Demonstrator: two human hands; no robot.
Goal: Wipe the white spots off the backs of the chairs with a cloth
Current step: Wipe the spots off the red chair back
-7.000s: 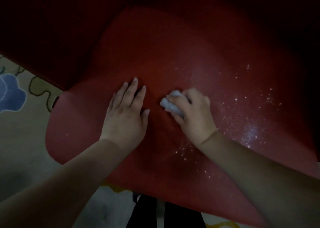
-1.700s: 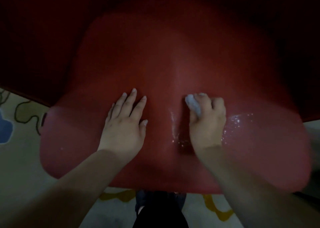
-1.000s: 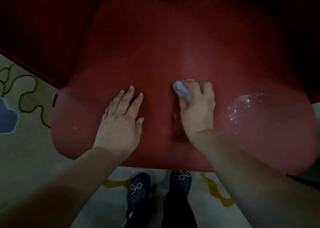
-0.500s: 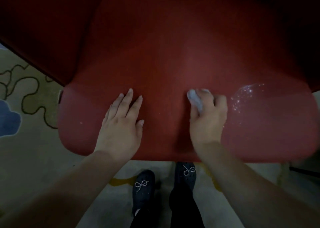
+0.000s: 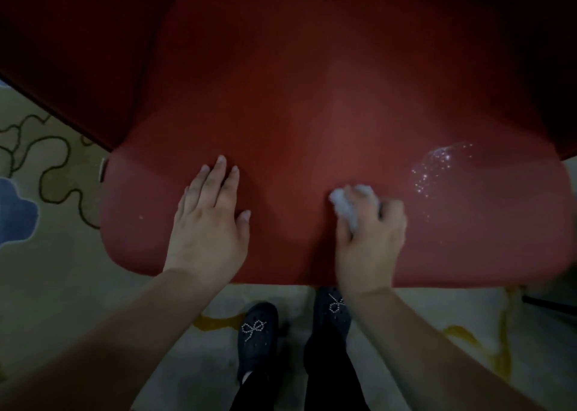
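The red chair back (image 5: 296,123) fills most of the view, its top edge nearest me. My left hand (image 5: 209,223) lies flat on it, fingers straight, left of centre. My right hand (image 5: 370,238) grips a small wadded white cloth (image 5: 348,204) and presses it against the chair back near the middle. A patch of white spots (image 5: 437,170) shows on the red surface to the right of the cloth, apart from it. One small white speck (image 5: 141,217) sits near the left side.
Below the chair's edge are my two dark shoes (image 5: 257,335) with beaded bows, on a pale carpet (image 5: 46,285) with a blue shape and curling lines at the left. A dark red surface (image 5: 71,51) lies beyond the chair at the upper left.
The white spots around my right hand have gone; only the patch to the right is left. My right hand with the cloth has moved slightly towards me. My left hand has stayed flat in place.
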